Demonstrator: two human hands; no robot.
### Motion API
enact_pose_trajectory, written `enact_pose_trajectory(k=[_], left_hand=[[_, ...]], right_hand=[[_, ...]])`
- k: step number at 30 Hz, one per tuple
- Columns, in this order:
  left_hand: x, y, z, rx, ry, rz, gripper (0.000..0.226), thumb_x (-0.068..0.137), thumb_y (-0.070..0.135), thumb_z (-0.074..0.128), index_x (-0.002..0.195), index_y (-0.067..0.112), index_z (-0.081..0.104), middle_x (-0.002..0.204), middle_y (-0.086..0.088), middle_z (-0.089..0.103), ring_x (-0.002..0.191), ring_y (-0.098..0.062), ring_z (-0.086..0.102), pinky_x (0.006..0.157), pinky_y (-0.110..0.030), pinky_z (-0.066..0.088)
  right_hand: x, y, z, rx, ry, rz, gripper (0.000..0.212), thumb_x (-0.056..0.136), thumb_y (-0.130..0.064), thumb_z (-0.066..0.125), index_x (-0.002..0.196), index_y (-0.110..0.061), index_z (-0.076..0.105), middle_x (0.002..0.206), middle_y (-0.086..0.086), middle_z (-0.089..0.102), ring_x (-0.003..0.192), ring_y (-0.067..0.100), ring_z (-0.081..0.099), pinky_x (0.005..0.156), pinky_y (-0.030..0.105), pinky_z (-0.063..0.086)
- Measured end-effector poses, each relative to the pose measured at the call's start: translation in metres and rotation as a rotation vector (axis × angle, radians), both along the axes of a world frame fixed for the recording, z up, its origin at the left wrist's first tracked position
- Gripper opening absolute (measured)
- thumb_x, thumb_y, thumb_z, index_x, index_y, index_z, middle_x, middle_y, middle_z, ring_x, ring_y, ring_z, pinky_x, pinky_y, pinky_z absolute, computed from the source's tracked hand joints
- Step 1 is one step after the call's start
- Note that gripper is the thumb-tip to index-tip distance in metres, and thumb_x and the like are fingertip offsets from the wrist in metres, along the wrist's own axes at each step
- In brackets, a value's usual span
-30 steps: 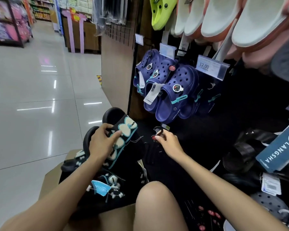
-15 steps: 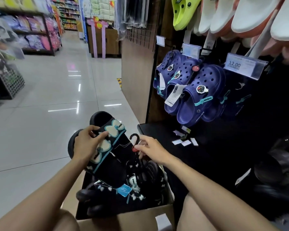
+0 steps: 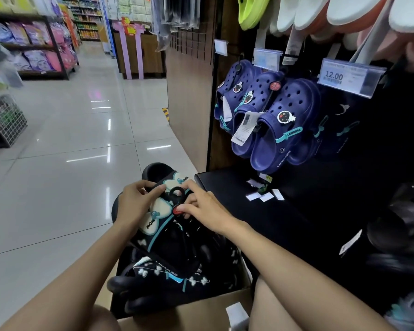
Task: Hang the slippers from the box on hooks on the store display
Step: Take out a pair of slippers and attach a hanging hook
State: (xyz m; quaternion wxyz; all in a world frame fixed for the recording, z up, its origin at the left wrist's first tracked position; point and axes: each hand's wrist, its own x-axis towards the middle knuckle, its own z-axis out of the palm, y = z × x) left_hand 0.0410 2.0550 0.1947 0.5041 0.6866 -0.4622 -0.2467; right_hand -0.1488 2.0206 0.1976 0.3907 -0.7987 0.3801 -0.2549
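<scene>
left hand gripping the pair of black rubber slippers with white bow trim, fingers curled over the upper, holding the pair tilted just above the open brown cardboard box; more black slippers lying inside that box

right hand pinching a small black plastic hanger hook, pressing it against the held pair right beside the left fingers

box sitting on the glossy tiled floor, against the black display base where loose white paper tags are lying

further right, navy perforated clogs with round charms hanging on display hooks under a price label reading 12.00; white-soled slippers and a lime green clog hanging above
</scene>
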Motion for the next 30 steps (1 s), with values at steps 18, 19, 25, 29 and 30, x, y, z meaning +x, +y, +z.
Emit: enact_pose_trajectory(k=[18,19,25,29,30], left_hand=[[-0.011,-0.003,-0.001,0.032,-0.263,-0.326,0.015,0.098,0.033,0.057,0.102,0.032,0.071,0.078,0.002,0.069,0.074,-0.006,0.061,0.067,-0.019,0.043],[-0.012,-0.002,0.000,0.026,-0.290,-0.359,0.017,0.099,0.034,0.055,0.103,0.032,0.072,0.084,0.007,0.070,0.080,-0.002,0.062,0.070,-0.018,0.043],[-0.026,-0.001,0.003,0.048,-0.398,-0.539,0.036,0.081,0.058,0.055,0.100,0.031,0.070,0.087,0.004,0.061,0.084,-0.009,0.059,0.077,-0.032,0.046],[-0.029,-0.004,0.002,0.027,-0.351,-0.529,0.025,0.077,0.060,0.071,0.087,0.037,0.067,0.078,0.008,0.061,0.075,-0.008,0.058,0.069,-0.030,0.045],[-0.032,-0.005,0.001,0.027,-0.373,-0.513,0.029,0.073,0.063,0.073,0.083,0.037,0.065,0.074,0.007,0.058,0.070,-0.009,0.056,0.066,-0.029,0.043]], right_hand=[[-0.009,-0.006,0.008,-0.038,-0.019,-0.456,0.018,0.076,-0.041,0.080,0.077,-0.025,0.072,0.068,-0.012,0.067,0.068,-0.001,0.059,0.059,0.020,0.042],[-0.008,-0.007,0.008,-0.029,-0.028,-0.459,0.017,0.076,-0.039,0.080,0.078,-0.025,0.073,0.068,-0.011,0.067,0.069,0.000,0.061,0.061,0.021,0.044],[-0.005,-0.005,0.006,-0.004,-0.078,-0.441,0.017,0.082,-0.031,0.078,0.081,-0.015,0.072,0.065,-0.009,0.064,0.063,0.002,0.057,0.064,0.024,0.048],[-0.005,-0.004,0.007,0.031,-0.152,-0.461,0.017,0.082,-0.030,0.079,0.081,-0.015,0.072,0.062,-0.011,0.062,0.061,0.000,0.058,0.067,0.028,0.052],[-0.004,-0.003,0.008,0.033,-0.170,-0.455,0.017,0.082,-0.030,0.079,0.081,-0.014,0.073,0.061,-0.011,0.062,0.059,0.000,0.057,0.066,0.027,0.052]])
